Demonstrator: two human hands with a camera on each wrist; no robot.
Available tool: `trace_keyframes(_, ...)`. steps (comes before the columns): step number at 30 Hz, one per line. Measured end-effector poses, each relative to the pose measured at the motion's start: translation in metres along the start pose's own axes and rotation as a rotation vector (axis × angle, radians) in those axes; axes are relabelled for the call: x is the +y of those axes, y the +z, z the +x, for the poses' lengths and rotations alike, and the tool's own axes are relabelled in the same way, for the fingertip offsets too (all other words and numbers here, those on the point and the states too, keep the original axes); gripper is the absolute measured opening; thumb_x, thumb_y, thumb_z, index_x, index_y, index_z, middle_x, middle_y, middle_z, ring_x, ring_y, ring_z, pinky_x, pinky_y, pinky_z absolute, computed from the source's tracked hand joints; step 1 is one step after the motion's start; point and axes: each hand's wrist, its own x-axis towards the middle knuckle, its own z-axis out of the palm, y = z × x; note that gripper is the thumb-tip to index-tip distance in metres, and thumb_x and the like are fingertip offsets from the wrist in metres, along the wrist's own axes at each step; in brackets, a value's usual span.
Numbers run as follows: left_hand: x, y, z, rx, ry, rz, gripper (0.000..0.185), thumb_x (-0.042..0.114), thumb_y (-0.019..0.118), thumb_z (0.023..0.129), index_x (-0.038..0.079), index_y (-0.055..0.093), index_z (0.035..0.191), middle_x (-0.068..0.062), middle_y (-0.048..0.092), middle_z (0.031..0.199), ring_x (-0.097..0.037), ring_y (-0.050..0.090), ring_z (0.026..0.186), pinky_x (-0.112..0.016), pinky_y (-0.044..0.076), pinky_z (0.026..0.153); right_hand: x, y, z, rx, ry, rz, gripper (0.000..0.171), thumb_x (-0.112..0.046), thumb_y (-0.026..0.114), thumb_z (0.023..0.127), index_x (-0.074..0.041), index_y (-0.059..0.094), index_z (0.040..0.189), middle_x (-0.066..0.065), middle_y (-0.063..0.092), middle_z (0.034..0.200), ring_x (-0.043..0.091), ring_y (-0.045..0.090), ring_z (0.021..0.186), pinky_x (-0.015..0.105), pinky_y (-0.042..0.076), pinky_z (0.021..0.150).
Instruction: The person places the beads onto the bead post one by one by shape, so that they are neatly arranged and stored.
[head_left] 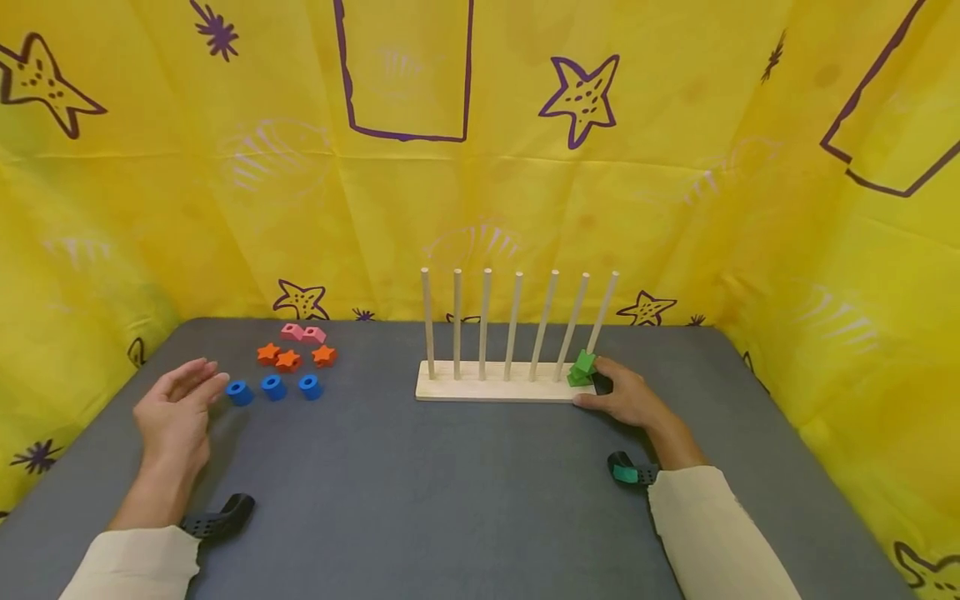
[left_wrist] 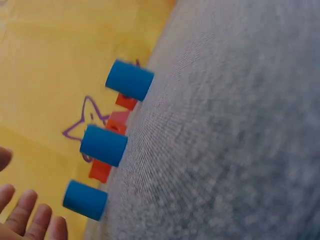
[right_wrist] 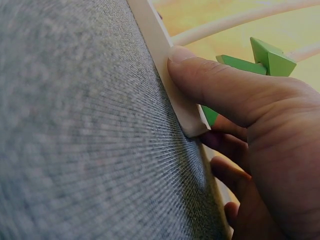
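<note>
No text, label, brand, number or sign can be read in any view; the yellow cloth (head_left: 510, 196) bears line drawings, such as a purple-outlined starfish (head_left: 580, 98), rather than lettering.

A grey tabletop (head_left: 450, 508) is bordered at its far edge, and along its left and right sides, by a yellow cloth (head_left: 408, 196). The far stretch of cloth is crossed by a faint horizontal crease (head_left: 517, 158). On it, a spotted starfish (head_left: 581, 100) is outlined in purple right of a purple-edged panel (head_left: 405, 75), and a purple burst (head_left: 217, 33) is printed to the panel's left. Pale fish skeletons (head_left: 273, 158) are drawn more faintly, and a second panel (head_left: 896, 108) is shown at far right, cut by the frame.
</note>
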Motion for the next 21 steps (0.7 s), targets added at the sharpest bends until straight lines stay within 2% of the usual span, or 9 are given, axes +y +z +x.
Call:
trace_keyframes(2,-0.004,-0.008,0.005,-0.006,-0.043,0.062,0.042,-0.007,0.082,0.069,0.009,0.07,0.106,0.001,0.07,0.096,-0.007,0.066,0.086,-0.018,0.053,0.067,0.0,0.001,0.0,0.0,-0.002,0.003,0.084,-0.043,0.077,0.08,-0.001,0.042,0.144,0.022,0.04,0.145,0.042,0.031,0.134,0.06,0.024,0.106)
trace_keyframes(4,-0.009,-0.014,0.009,-0.03,-0.055,0.19,0.049,-0.001,0.083,0.072,0.01,0.067,0.117,0.004,0.068,0.103,-0.006,0.063,0.093,-0.015,0.051,0.068,0.0,0.001,0.0,0.003,0.0,0.009,0.084,-0.042,0.078,0.08,-0.002,0.042,0.144,0.021,0.04,0.145,0.042,0.031,0.134,0.059,0.024,0.106)
trace_keyframes(7,-0.018,-0.019,0.014,-0.104,-0.021,0.545,0.063,0.012,0.079,0.081,0.008,0.053,0.137,-0.003,0.06,0.123,-0.01,0.055,0.109,-0.009,0.047,0.071,0.0,0.001,0.0,0.005,-0.009,0.013,0.083,-0.041,0.078,0.08,-0.001,0.042,0.144,0.022,0.04,0.145,0.042,0.031,0.134,0.059,0.024,0.106)
trace_keyframes(11,-0.026,-0.022,0.017,-0.216,0.115,0.971,0.069,0.027,0.069,0.091,0.001,0.038,0.147,-0.018,0.048,0.139,-0.029,0.048,0.123,-0.008,0.045,0.074,0.002,0.001,-0.001,0.01,-0.018,0.008,0.082,-0.041,0.078,0.08,0.0,0.043,0.143,0.023,0.041,0.144,0.042,0.032,0.133,0.059,0.025,0.106)
trace_keyframes(12,-0.027,-0.023,0.017,-0.233,0.146,1.018,0.068,0.027,0.068,0.091,0.0,0.038,0.146,-0.022,0.048,0.139,-0.025,0.053,0.117,-0.008,0.045,0.073,0.002,0.001,-0.001,0.011,-0.02,0.003,0.082,-0.041,0.078,0.08,0.0,0.044,0.143,0.023,0.041,0.144,0.042,0.033,0.133,0.059,0.024,0.106)
trace_keyframes(15,-0.028,-0.024,0.015,-0.254,0.194,1.107,0.066,0.029,0.068,0.091,-0.003,0.042,0.143,-0.025,0.052,0.133,-0.027,0.061,0.108,-0.01,0.046,0.07,0.003,0.002,-0.002,0.012,-0.019,-0.004,0.083,-0.042,0.078,0.08,0.0,0.044,0.142,0.023,0.042,0.143,0.043,0.033,0.133,0.059,0.024,0.106)
trace_keyframes(18,-0.028,-0.024,0.012,-0.254,0.209,1.143,0.064,0.028,0.069,0.091,-0.005,0.045,0.14,-0.028,0.054,0.128,-0.03,0.064,0.103,-0.023,0.052,0.075,0.002,0.002,-0.002,0.012,-0.017,-0.004,0.084,-0.043,0.078,0.08,0.0,0.043,0.143,0.023,0.041,0.144,0.043,0.032,0.133,0.06,0.024,0.106)
trace_keyframes(19,-0.028,-0.023,0.011,-0.25,0.21,1.155,0.063,0.029,0.069,0.091,-0.005,0.046,0.14,-0.028,0.055,0.127,-0.038,0.06,0.108,-0.03,0.052,0.077,0.001,0.002,-0.002,0.012,-0.019,-0.002,0.084,-0.043,0.078,0.08,0.0,0.043,0.143,0.023,0.041,0.144,0.043,0.032,0.133,0.06,0.024,0.106)
trace_keyframes(21,-0.028,-0.023,0.01,-0.234,0.217,1.17,0.06,0.028,0.068,0.092,-0.005,0.049,0.138,-0.029,0.056,0.125,-0.041,0.059,0.109,-0.039,0.052,0.079,0.001,0.001,-0.002,0.012,-0.022,-0.001,0.085,-0.043,0.078,0.08,0.0,0.043,0.143,0.023,0.041,0.144,0.043,0.032,0.133,0.06,0.024,0.106)
